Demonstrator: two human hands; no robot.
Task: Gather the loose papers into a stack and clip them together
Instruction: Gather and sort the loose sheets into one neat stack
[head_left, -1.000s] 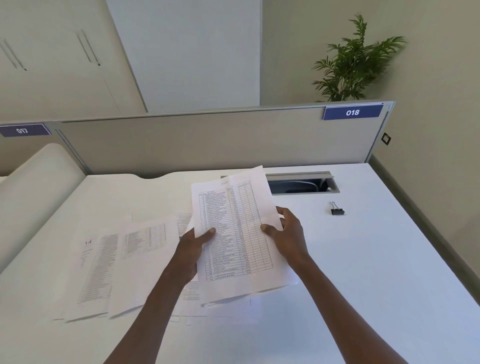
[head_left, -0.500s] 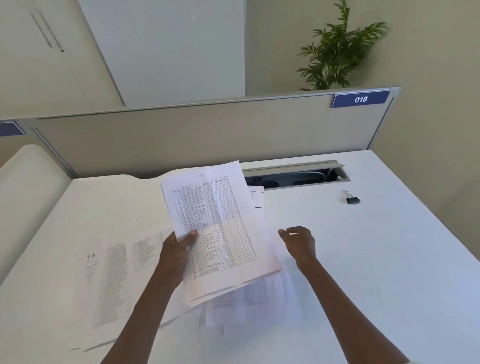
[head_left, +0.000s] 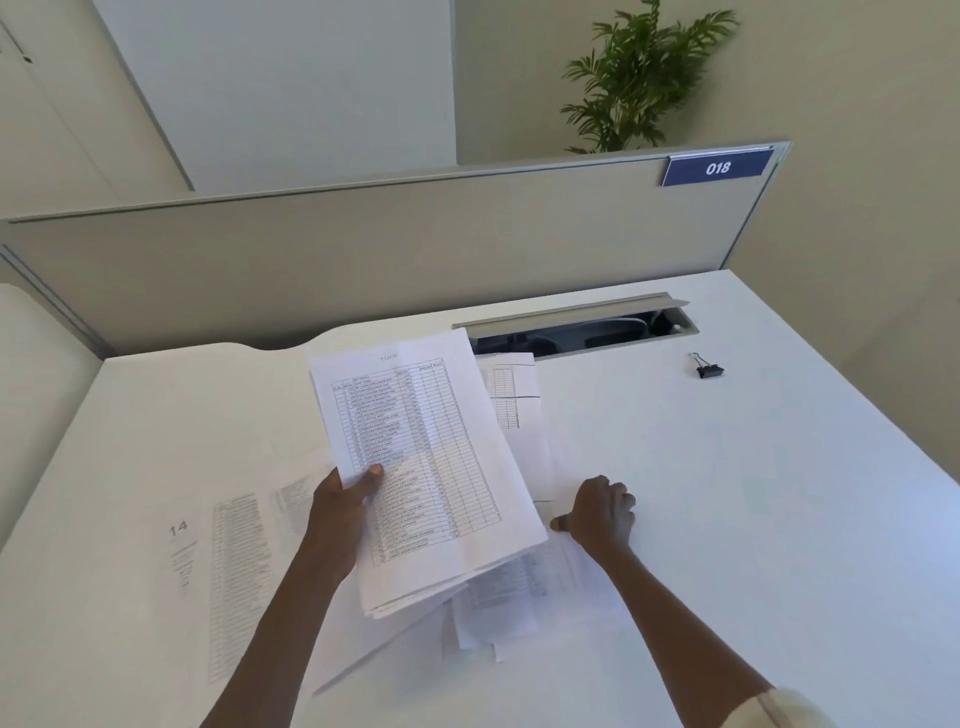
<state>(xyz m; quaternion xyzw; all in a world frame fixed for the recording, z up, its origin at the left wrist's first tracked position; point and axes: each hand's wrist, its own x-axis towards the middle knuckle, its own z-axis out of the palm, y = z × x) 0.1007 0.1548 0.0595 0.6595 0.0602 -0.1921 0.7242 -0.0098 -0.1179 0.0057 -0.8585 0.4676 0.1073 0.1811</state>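
Left hand (head_left: 340, 512) grips stack (head_left: 431, 467); right hand (head_left: 602, 514) presses loose papers (head_left: 519, 597).

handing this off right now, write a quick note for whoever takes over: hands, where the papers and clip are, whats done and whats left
Left hand: grips the gathered sheets, thumb on top, raised and tilted above the desk.
Right hand: fingers curled, down on a loose sheet lying right of the gathered ones; whether it has pinched it is unclear.
More loose papers lie spread on the left, and some under the held sheets.
Binder clip: far right on the desk, near the cable slot, untouched.
Done: several sheets gathered.
Left: collect the rest, square the stack, clip it.
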